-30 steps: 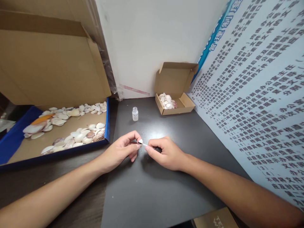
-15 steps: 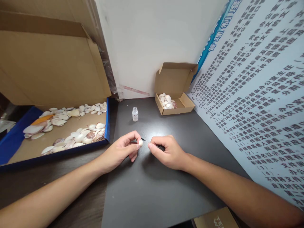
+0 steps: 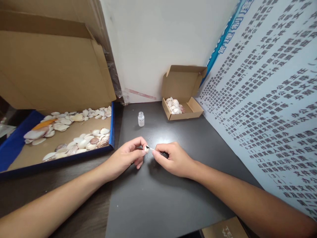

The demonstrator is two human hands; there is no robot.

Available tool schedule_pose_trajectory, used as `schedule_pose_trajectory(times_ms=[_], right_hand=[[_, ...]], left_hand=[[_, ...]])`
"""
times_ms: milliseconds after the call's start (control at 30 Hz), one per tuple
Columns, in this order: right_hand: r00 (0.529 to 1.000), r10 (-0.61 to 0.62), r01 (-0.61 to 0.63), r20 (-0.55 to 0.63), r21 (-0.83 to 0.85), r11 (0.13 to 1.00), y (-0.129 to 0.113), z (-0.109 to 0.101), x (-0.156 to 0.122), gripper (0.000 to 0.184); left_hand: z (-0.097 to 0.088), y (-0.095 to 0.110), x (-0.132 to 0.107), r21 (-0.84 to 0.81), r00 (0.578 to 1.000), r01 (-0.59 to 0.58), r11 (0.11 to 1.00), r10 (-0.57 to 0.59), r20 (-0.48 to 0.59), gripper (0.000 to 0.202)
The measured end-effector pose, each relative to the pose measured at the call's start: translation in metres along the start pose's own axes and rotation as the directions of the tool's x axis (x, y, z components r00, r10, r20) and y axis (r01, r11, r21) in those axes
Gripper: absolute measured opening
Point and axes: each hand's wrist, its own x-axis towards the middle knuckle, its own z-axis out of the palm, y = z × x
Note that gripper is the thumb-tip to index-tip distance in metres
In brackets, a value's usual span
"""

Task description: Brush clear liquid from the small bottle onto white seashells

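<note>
White shell (image 3: 146, 150) in left hand (image 3: 128, 154), brush (image 3: 150, 148) seemingly against it.

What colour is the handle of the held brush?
The handle is black, as the head view shows.

I'd call this an office corner: to the right of the right hand (image 3: 174, 161) rises a big printed board (image 3: 269, 109) (its blue-edged heading (image 3: 234, 29) reads "management rules"), its lines mentioning an office, and a plain dark desktop (image 3: 141, 208) spreads beneath that hand.
</note>
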Motion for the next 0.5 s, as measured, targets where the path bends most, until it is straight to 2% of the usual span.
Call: schedule_pose_trajectory(times_ms=[333,433,500], right_hand=[[0.996,0.081,-0.083,-0.026,-0.072,0.994,0.0011,0.0010,0.0019,0.035],[0.995,0.051,-0.054,-0.092,-0.036,0.998,-0.0011,-0.0009,0.0003,0.036],[0.996,-0.002,0.003,-0.091,0.010,1.000,-0.0027,-0.0020,-0.0013,0.036]], left_hand=[[-0.0010,-0.0008,-0.0004,0.000,1.000,-0.008,1.000,0.008,0.016,0.010],[-0.0006,-0.0001,-0.0004,-0.005,1.000,-0.009,1.000,0.009,0.022,0.011],[0.0000,0.0004,-0.0003,-0.005,1.000,-0.010,1.000,0.010,0.019,0.012]])
